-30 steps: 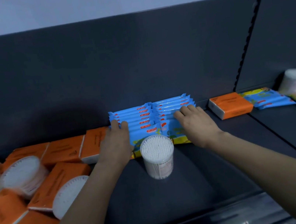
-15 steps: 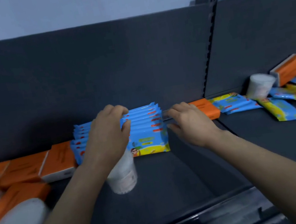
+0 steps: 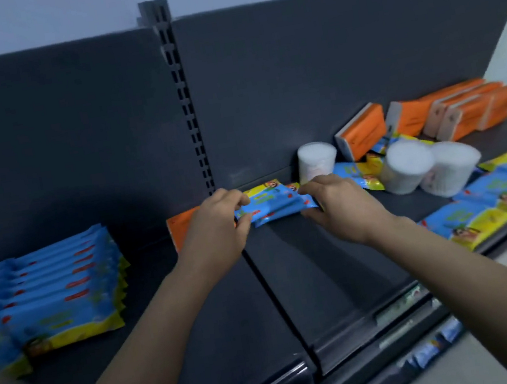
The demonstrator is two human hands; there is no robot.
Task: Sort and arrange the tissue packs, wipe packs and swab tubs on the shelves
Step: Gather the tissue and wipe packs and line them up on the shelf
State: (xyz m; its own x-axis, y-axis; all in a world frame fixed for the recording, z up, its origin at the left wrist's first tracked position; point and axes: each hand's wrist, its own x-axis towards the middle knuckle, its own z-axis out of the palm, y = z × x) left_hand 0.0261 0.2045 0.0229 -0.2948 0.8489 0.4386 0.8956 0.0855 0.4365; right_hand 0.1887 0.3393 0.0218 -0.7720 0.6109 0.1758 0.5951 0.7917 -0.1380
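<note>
both hands are closed on one small stack of wipe packs (image 3: 276, 205), which sits on the right-hand shelf (image 3: 317, 268) just right of the seam (image 3: 274, 291) between the two shelf bays and below the slotted upright (image 3: 186, 109); how many packs are in the stack cannot be told. the stack's long axis runs left to right across the view, and each hand takes a short end: the left hand (image 3: 217, 222) has its fingers curled over the left end, the right hand (image 3: 342, 206) curls round the right end, so the packs are pinched between the two, and whether they rest on the shelf or are just lifted off it is unclear. the relation that matters is sideways: the tidy row of wipe packs (image 3: 58, 286) lies well apart to the left, on the left-hand shelf (image 3: 200, 326), across the seam, with its packs lying on the same left-to-right axis as the held stack. the left hand is on the nearer side, so a carry to that row would probably lead with the left hand and need no turning of the packs. an orange tissue pack (image 3: 179, 226) lies just behind the left hand, in the path, and a swab tub (image 3: 317, 160) stands close behind the right hand, so the lift likely has to clear both
</note>
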